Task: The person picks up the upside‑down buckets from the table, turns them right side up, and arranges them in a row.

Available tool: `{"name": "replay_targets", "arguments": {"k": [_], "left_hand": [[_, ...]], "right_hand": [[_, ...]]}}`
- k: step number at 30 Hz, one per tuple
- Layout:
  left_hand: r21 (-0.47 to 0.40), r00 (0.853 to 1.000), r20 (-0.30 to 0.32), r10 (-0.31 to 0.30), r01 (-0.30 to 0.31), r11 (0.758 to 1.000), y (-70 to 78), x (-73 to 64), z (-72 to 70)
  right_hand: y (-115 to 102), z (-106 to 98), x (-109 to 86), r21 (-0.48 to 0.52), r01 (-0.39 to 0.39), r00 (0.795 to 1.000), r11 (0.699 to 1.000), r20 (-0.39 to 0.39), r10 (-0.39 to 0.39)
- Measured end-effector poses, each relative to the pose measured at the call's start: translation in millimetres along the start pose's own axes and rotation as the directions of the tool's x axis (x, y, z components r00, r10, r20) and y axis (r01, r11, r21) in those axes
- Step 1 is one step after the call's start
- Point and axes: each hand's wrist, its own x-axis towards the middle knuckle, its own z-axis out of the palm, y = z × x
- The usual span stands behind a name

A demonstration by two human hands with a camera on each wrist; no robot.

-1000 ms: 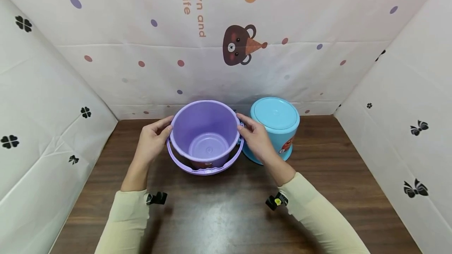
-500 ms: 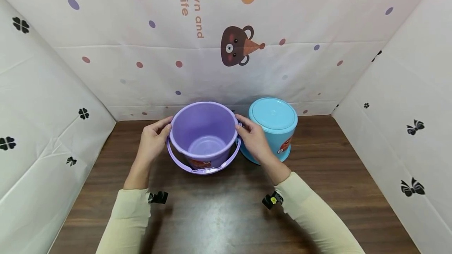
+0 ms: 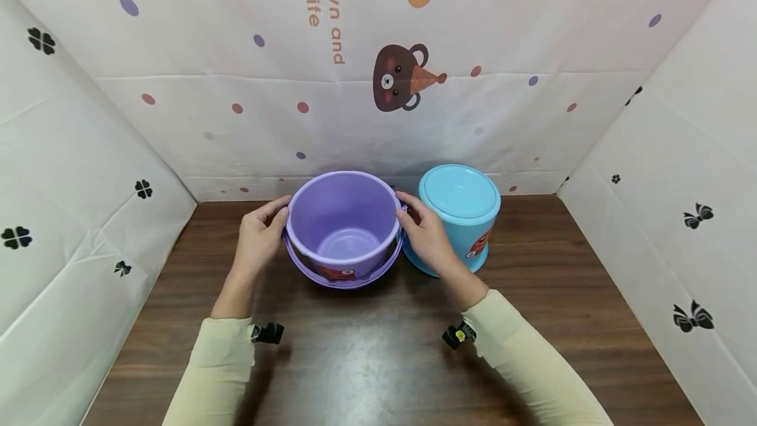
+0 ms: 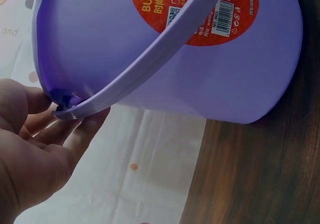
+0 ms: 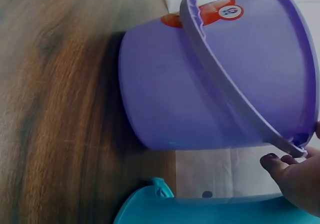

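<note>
Upright bucket (image 3: 345,206) near back of bench (image 3: 363,360), between my left hand (image 3: 257,236) and right hand (image 3: 430,232), its handle (image 4: 155,51) on my side. Upturned bucket (image 3: 460,206) just right of it. Backdrop sheet (image 3: 503,38) behind both.

The head view looks forward and down from above over the tabletop (image 3: 355,360), farthest off. The wrist views sit low and close, turned sideways, facing the purple bucket (image 5: 170,89) from left and right; both show its handle (image 4: 150,62).
</note>
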Motion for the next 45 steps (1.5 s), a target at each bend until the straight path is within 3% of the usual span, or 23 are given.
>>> {"name": "replay_targets", "arguments": {"k": [6,11,16,19,21,27,41,45], "left_hand": [[0.081,0.993,-0.105,0.06,-0.051,0.995,-2.1,-6.1,3.8],[0.109,0.969,-0.176,0.176,-0.159,0.981,1.0,-18.5,4.9],[0.183,0.947,-0.154,0.281,-0.252,0.95,4.3,-30.4,4.7],[0.253,0.946,-0.105,0.307,-0.273,0.928,5.8,-36.7,3.7],[0.26,0.953,-0.067,0.297,-0.27,0.927,6.3,-40.4,2.7],[0.147,0.974,-0.001,0.227,-0.224,0.963,6.4,-46.5,0.1],[0.094,0.991,0.054,0.125,-0.129,0.987,7.4,-42.5,0.3],[0.064,0.991,0.064,0.116,-0.12,0.991,5.3,-38.5,0.3]], "right_hand": [[3.9,-1.0,-6.3,-0.067,0.045,0.999,0.997,-0.016,-0.047],[-0.3,-0.1,-15.1,-0.161,0.128,0.992,0.979,0.012,-0.128],[-8.5,-1.4,-23.0,-0.27,0.196,0.98,0.943,0.028,-0.196],[-11.8,-1.9,-26.1,-0.343,0.182,0.983,0.922,0.045,-0.178],[-13.2,-1.6,-27.7,-0.369,0.151,0.988,0.917,0.063,-0.138],[-14.9,-0.7,-29.8,-0.409,0.078,0.994,0.909,0.096,-0.042],[-16.9,-1.4,-27.3,-0.364,0.057,0.995,0.93,0.1,-0.022],[-17.5,-1.4,-24.7,-0.379,0.057,0.995,0.924,0.103,-0.02]]}}
